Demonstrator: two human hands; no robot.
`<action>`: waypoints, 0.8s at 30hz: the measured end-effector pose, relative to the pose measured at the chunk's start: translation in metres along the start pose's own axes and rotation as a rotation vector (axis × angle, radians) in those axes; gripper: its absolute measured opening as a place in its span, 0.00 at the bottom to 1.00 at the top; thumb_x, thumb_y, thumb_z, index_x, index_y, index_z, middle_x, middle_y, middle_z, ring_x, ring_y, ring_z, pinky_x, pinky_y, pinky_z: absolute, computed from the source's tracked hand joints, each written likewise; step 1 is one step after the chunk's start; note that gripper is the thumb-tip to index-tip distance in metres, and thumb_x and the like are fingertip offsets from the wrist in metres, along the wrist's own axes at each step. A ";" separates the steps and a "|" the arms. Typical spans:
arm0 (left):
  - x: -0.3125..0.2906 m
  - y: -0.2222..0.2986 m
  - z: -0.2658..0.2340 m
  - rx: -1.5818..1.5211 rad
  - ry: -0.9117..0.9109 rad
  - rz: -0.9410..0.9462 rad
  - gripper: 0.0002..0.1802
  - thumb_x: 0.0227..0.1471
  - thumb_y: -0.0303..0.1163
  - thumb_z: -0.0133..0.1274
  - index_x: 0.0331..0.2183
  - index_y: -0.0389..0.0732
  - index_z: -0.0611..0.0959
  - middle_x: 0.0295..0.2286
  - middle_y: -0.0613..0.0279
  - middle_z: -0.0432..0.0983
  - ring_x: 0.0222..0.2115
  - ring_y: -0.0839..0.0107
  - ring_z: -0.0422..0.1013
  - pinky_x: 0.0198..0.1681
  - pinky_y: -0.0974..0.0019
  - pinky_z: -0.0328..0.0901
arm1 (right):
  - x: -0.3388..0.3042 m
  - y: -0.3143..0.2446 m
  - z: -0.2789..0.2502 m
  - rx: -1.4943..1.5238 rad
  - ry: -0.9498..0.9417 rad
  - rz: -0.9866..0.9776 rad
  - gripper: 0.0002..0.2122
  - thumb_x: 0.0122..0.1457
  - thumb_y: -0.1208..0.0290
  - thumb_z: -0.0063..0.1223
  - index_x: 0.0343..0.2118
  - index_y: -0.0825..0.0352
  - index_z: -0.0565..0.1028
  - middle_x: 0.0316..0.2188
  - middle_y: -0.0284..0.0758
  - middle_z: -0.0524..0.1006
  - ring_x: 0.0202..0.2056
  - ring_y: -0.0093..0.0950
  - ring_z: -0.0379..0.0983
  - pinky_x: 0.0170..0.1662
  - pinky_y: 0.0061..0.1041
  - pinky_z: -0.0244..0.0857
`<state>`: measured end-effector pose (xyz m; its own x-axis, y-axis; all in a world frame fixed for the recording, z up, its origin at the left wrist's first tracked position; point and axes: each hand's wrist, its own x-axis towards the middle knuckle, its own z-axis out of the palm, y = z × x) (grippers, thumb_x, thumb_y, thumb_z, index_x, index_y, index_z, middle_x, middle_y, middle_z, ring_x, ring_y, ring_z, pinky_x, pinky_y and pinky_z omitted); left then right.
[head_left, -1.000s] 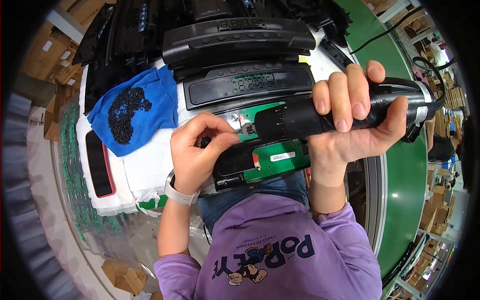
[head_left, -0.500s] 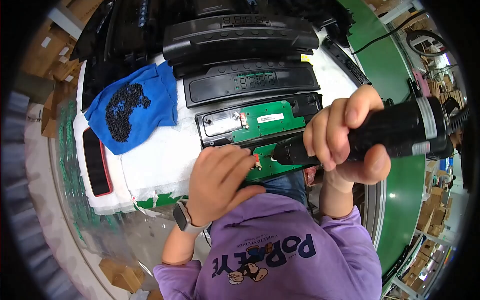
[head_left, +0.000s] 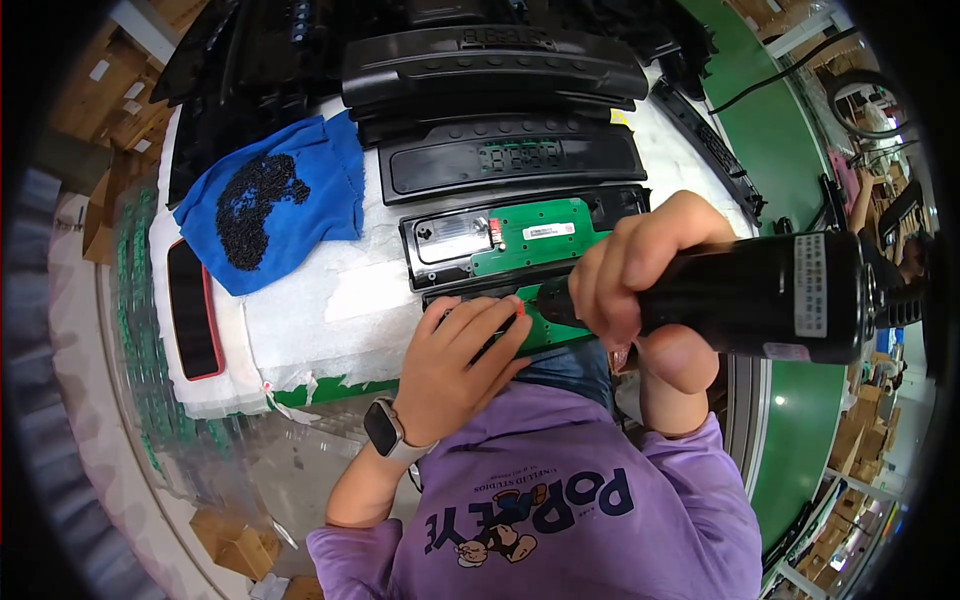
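My right hand (head_left: 645, 280) is wrapped round a black electric screwdriver (head_left: 745, 295). The tool lies nearly level, its nose pointing left onto a green circuit board (head_left: 552, 334) in the nearest black housing. Its very tip is hard to make out there. My left hand (head_left: 462, 352) lies over that housing's left end, fingers spread and resting beside the board's red part. Just beyond is a second black housing (head_left: 418, 240) with its own green circuit board (head_left: 530, 250). Small black screws (head_left: 243, 212) are heaped on a blue cloth (head_left: 325, 195) at the left.
Farther back sit a black display panel (head_left: 430, 165) with buttons and several more stacked black housings (head_left: 400, 75). A red-edged phone (head_left: 193, 315) lies at the table's left edge. A slim black strip (head_left: 705, 140) is at the right, by a green surface (head_left: 755, 140).
My right hand and the screwdriver have shifted left, and the tool's rear end has dropped lower in view. My left hand has slid slightly right along the housing. The whole view has moved a little.
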<state>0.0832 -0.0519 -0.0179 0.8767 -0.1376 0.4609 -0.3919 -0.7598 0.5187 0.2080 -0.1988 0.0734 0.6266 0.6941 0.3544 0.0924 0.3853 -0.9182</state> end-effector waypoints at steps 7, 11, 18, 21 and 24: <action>-0.002 0.000 0.000 -0.034 0.042 0.001 0.21 0.39 0.31 0.58 0.39 0.38 0.76 0.41 0.57 0.69 0.40 0.63 0.67 0.42 0.60 0.59 | 0.010 0.010 0.015 -0.083 -0.031 0.058 0.17 0.42 0.69 0.65 0.25 0.67 0.64 0.14 0.31 0.66 0.14 0.20 0.60 0.16 0.18 0.53; -0.002 0.000 0.002 -0.018 0.052 0.015 0.21 0.38 0.31 0.58 0.38 0.38 0.76 0.41 0.57 0.69 0.40 0.62 0.68 0.42 0.60 0.60 | 0.008 0.012 0.012 -0.143 -0.040 0.002 0.16 0.41 0.72 0.64 0.25 0.67 0.64 0.14 0.30 0.66 0.14 0.20 0.60 0.17 0.18 0.54; -0.003 0.001 0.001 -0.056 0.079 0.004 0.20 0.38 0.32 0.59 0.37 0.38 0.76 0.40 0.57 0.70 0.39 0.62 0.68 0.41 0.61 0.60 | 0.007 0.004 0.022 -0.136 -0.059 0.062 0.17 0.41 0.68 0.64 0.26 0.69 0.66 0.14 0.31 0.67 0.16 0.21 0.62 0.20 0.17 0.56; -0.001 0.003 0.001 -0.040 0.083 0.007 0.19 0.38 0.32 0.59 0.36 0.38 0.77 0.40 0.57 0.70 0.39 0.62 0.68 0.41 0.61 0.60 | 0.008 0.007 0.017 -0.098 -0.051 0.047 0.16 0.41 0.68 0.64 0.27 0.68 0.66 0.15 0.31 0.67 0.16 0.20 0.62 0.19 0.17 0.56; 0.001 0.003 0.000 -0.042 0.068 0.004 0.18 0.39 0.32 0.58 0.36 0.38 0.77 0.40 0.57 0.70 0.39 0.62 0.68 0.42 0.61 0.60 | 0.009 0.009 0.013 -0.092 -0.096 -0.052 0.16 0.41 0.70 0.64 0.25 0.69 0.66 0.13 0.31 0.67 0.13 0.20 0.61 0.17 0.18 0.56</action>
<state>0.0828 -0.0540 -0.0156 0.8550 -0.0960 0.5097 -0.4075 -0.7322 0.5457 0.2044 -0.1815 0.0701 0.5423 0.7317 0.4129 0.1964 0.3675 -0.9091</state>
